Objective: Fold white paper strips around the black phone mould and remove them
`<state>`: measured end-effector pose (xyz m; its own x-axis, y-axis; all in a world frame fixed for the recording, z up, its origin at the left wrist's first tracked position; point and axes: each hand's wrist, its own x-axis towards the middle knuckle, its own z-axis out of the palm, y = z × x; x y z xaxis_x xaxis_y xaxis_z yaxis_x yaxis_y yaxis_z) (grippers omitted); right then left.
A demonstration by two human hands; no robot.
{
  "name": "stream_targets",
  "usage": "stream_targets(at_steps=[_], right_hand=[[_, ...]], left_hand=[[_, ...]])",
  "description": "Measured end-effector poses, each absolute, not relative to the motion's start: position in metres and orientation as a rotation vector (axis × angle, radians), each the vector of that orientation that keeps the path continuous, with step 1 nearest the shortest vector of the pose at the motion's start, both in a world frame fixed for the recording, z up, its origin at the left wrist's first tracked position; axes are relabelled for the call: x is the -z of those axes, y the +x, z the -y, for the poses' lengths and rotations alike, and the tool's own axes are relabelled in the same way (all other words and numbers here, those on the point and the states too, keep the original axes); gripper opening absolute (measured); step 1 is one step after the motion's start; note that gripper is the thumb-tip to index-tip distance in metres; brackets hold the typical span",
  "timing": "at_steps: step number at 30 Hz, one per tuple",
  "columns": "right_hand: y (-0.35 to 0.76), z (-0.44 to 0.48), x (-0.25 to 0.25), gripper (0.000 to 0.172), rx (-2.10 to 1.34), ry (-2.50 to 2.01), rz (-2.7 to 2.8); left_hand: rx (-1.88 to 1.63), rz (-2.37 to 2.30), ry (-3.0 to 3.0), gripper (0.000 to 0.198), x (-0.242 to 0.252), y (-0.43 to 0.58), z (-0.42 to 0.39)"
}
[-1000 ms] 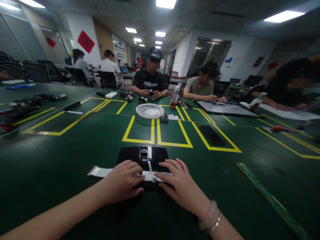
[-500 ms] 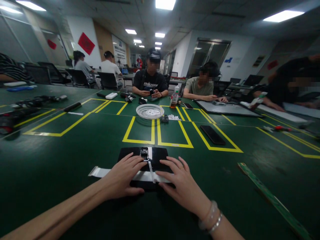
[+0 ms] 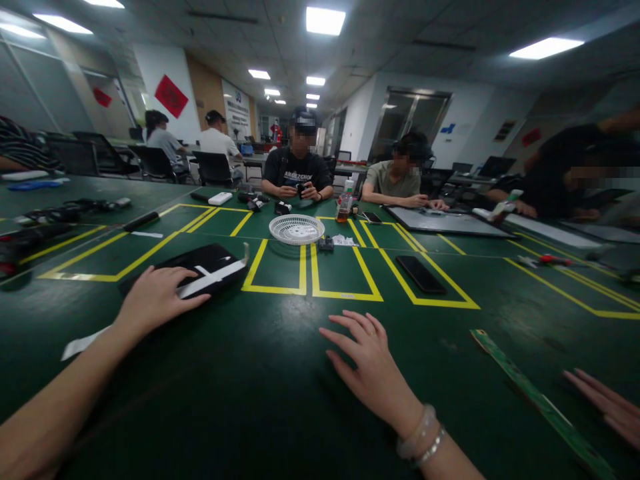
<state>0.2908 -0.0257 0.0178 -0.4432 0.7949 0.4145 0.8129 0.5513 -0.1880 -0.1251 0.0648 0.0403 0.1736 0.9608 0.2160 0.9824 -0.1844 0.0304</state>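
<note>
A thin black panel (image 3: 213, 253) with a white ribbon cable (image 3: 215, 277) across its back lies at left on the table, turned at a slant. My left hand (image 3: 157, 293) grips its near side, with fingers over the back and thumb along the near edge. One end of the cable (image 3: 83, 345) sticks out towards me beneath my left forearm. Over the middle of the green table (image 3: 280, 387), my right hand (image 3: 363, 353) has its fingers apart and holds nothing. A long narrow green circuit board (image 3: 535, 397) is to the right of it.
Another person's hand (image 3: 607, 403) reaches in at the right edge. Beyond the yellow tape outlines are a white round basket (image 3: 297, 230), a bottle (image 3: 344, 202) and a black phone (image 3: 421, 274). Several people sit around the table. Dark tools (image 3: 65, 213) lie at far left.
My left hand has moved the black panel from the middle to the left and turned it. My right hand has come off the panel. Another person's hand has appeared at right.
</note>
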Motion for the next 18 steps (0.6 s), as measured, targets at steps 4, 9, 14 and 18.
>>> stream_targets(at_steps=[4, 9, 14, 18], right_hand=[[0.291, 0.025, -0.016, 0.037, 0.051, -1.322, 2.322], [0.291, 0.025, -0.016, 0.035, 0.036, -1.327, 2.309], [0.292, 0.026, -0.017, 0.035, 0.030, -1.338, 2.317], [0.291, 0.027, -0.019, 0.035, 0.051, -1.343, 2.330]], left_hand=[[0.090, 2.253, -2.072, 0.078, -0.042, -0.174, -0.064], [-0.004, 2.550, -1.825, 0.093, -0.039, -0.214, -0.058], [0.120, 2.628, -1.722, 0.098, -0.017, -0.249, -0.065], [0.393, 2.451, -1.852, 0.095, -0.004, -0.267, -0.069]])
